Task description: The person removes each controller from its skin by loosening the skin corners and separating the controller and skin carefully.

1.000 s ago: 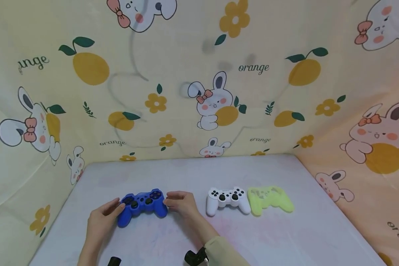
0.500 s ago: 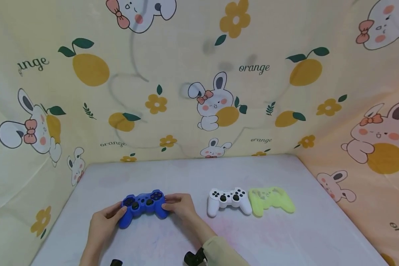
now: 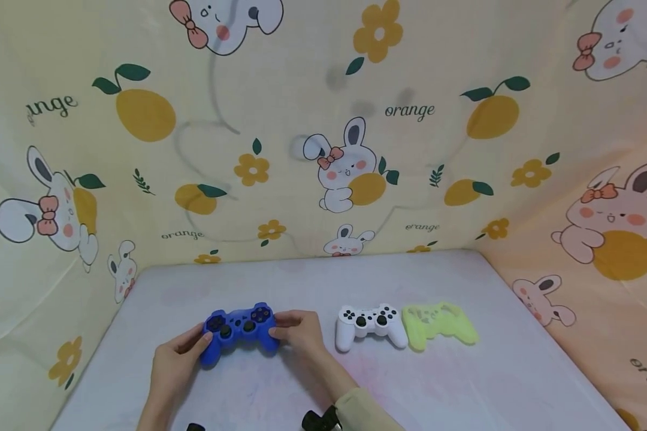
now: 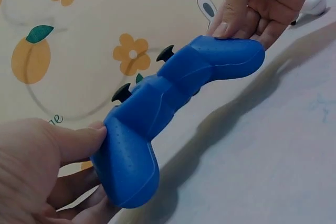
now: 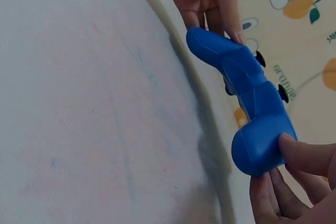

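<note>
A blue game controller [image 3: 239,332] with two black thumbsticks is held up between my hands, just above the table. My left hand [image 3: 177,365] pinches its left end, thumb on top and fingers beneath, as the left wrist view shows on the blue grip [image 4: 128,166]. At the opposite end my right hand [image 3: 304,335] grips the other handle; in the right wrist view that thumb lies on the controller's grip [image 5: 257,145] with the fingers underneath. The controller's shadow falls on the tabletop below it.
Right of my right hand lies a white game controller [image 3: 371,326], with a yellow-green controller-shaped piece [image 3: 439,326] touching its right side. The pale tabletop [image 3: 302,278] ends at a patterned cloth backdrop [image 3: 280,90] that rises behind and at both sides.
Both hands have closed on the blue controller's ends, having only touched it loosely before. The controller has risen a little and shifted slightly right. The other two pieces have stayed put.
</note>
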A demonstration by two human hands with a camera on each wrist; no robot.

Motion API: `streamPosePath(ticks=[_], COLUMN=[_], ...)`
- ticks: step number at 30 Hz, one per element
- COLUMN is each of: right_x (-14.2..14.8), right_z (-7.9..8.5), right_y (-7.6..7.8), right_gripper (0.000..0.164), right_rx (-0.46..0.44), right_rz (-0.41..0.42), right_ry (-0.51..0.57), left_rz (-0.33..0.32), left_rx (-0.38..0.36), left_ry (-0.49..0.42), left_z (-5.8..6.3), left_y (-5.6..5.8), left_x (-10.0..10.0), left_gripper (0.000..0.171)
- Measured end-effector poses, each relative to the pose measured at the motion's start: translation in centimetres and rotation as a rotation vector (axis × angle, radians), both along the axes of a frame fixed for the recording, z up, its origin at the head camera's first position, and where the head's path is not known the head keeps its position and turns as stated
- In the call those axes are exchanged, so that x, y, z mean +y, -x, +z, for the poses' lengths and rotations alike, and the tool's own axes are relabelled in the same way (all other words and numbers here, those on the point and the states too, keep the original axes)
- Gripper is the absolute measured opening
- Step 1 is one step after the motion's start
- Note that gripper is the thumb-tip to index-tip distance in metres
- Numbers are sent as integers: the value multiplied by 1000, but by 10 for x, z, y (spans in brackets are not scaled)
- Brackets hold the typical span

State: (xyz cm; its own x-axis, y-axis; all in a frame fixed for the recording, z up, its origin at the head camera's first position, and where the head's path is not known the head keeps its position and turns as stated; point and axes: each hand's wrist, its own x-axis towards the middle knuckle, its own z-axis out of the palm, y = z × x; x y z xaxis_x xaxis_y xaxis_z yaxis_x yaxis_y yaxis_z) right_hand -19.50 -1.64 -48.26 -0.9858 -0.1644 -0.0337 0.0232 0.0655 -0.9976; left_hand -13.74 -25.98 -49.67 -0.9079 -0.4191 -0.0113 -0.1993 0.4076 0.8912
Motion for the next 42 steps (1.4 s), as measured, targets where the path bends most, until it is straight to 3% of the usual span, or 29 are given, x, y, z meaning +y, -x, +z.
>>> streamPosePath(ticks=[8,14,20,27,30,42], right_x=[6,8,14,23,26,58], right_z=[3,0,1,4,4,4], right_y=[0,-1,-4,-8,-11,-21], right_gripper=[32,41,44,35,32,34], right_rx=[41,28,78,146,162,128], right_rz=[-4,16,100,221,228,214], right_ry=[-6,-16,-72,-77,-73,-63], left_rz=[-9,-114,-234,-340,-354,-487], left_rx=[70,103,104,108,98,142], left_ry=[-83,-179,-227,-177,-172,-303], left_z=[7,8,10,11,10,6], left_y=[-2,-3,-7,-13,-14,-11], left_x=[9,8,4,-5,-7,8], left_gripper=[48,52,60,62,63,60])
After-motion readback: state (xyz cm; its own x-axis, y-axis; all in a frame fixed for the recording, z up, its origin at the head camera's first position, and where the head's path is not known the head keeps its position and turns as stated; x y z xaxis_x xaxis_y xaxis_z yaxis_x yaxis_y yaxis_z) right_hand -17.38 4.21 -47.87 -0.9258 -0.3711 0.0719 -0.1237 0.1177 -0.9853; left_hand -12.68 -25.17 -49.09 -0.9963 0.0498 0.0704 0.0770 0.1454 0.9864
